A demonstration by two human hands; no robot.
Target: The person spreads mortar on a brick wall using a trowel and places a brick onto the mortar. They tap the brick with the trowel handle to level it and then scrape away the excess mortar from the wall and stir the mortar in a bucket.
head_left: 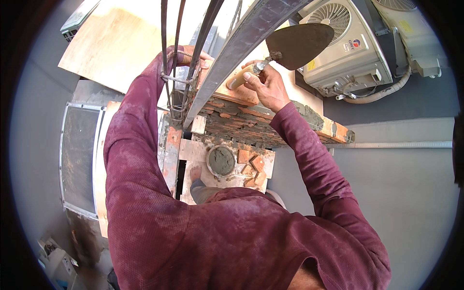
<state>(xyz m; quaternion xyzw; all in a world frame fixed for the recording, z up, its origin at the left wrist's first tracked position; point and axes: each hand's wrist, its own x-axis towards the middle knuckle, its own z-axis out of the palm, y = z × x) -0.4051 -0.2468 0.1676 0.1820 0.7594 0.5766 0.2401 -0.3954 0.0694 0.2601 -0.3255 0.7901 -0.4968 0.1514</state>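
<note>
My right hand (pixel 269 86) is wrapped around the wooden handle of a trowel (pixel 300 44). Its broad grey blade points up and away to the right, while the handle's butt end is at the top of an orange brick (pixel 241 94) on the wall. Behind the upright steel bars, my left hand (pixel 197 54) reaches to the brick's left end. Some of its fingers show, but the bars hide how they close. Grey mortar fills the joints of the brick wall (pixel 241 120) below.
A pale metal straightedge (pixel 241 53) slants between my hands, beside the tied steel bars (pixel 178 53). On the boards below stand a bucket of mortar (pixel 222 160) and several loose bricks (pixel 251 166), near my bare foot. Air-conditioner units (pixel 348 53) are at the far right.
</note>
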